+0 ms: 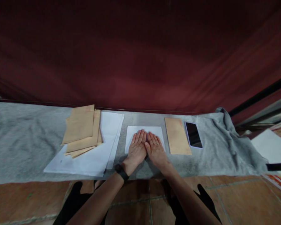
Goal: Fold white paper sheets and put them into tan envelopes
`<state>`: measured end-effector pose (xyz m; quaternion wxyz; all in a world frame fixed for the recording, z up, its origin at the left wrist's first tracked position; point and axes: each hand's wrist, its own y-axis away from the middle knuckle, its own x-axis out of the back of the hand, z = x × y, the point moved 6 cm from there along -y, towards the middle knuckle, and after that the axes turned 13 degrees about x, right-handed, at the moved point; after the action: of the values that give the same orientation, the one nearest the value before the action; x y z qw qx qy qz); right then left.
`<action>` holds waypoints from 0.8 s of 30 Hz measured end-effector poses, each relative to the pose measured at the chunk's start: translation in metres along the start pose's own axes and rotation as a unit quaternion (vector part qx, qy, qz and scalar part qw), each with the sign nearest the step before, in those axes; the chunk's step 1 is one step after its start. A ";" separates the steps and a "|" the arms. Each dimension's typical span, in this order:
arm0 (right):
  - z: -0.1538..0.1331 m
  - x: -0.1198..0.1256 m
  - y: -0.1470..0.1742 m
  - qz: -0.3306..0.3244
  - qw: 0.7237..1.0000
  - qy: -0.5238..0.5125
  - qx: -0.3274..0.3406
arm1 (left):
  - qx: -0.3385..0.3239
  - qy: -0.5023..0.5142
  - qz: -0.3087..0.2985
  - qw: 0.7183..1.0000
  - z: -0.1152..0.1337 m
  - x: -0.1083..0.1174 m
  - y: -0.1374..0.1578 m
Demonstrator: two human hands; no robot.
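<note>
A white sheet of paper [129, 137] lies flat on the grey cloth in front of me, its near part covered by my hands. My left hand [138, 147] rests palm down on it, fingers stretched forward, a dark band on the wrist. Beside it, my right hand [155, 150] also presses flat on the paper with its fingers extended. The two hands meet near the thumbs. Just to the right of the paper is a single brown envelope [178, 137]. Whatever is under my palms is hidden.
Several brown envelopes [81, 123] are piled on a stack of white paper [84, 164] at left. A phone [194, 135] lies right of the single envelope. Grey cloth [224, 150] covers the narrow surface, bunched at right. A dark red curtain [140, 68] hangs behind.
</note>
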<state>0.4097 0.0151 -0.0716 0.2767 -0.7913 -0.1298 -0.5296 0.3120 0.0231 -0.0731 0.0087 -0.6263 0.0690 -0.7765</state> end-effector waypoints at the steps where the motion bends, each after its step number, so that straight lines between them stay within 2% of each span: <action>1: 0.000 -0.001 0.000 0.000 1.000 0.007 0.002 | 0.000 -0.003 0.001 1.000 -0.001 -0.001 0.000; 10: 0.016 0.003 0.015 0.030 0.995 0.089 -0.013 | 0.017 -0.002 0.057 0.998 -0.027 0.009 -0.001; 18: 0.023 0.005 0.023 0.043 0.994 0.097 -0.030 | 0.064 -0.004 0.065 0.996 -0.052 0.011 -0.003; 21: 0.026 0.006 0.023 0.051 0.993 0.097 -0.042 | 0.084 -0.008 0.078 0.993 -0.055 0.015 -0.005; 24: 0.030 0.011 0.018 0.061 0.992 0.086 -0.067 | 0.086 0.001 0.086 0.993 -0.048 0.018 -0.007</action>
<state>0.4463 0.0169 -0.0757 0.2644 -0.7663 -0.0213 -0.5852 0.2621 0.0326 -0.0648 0.1286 -0.6139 0.0556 -0.7768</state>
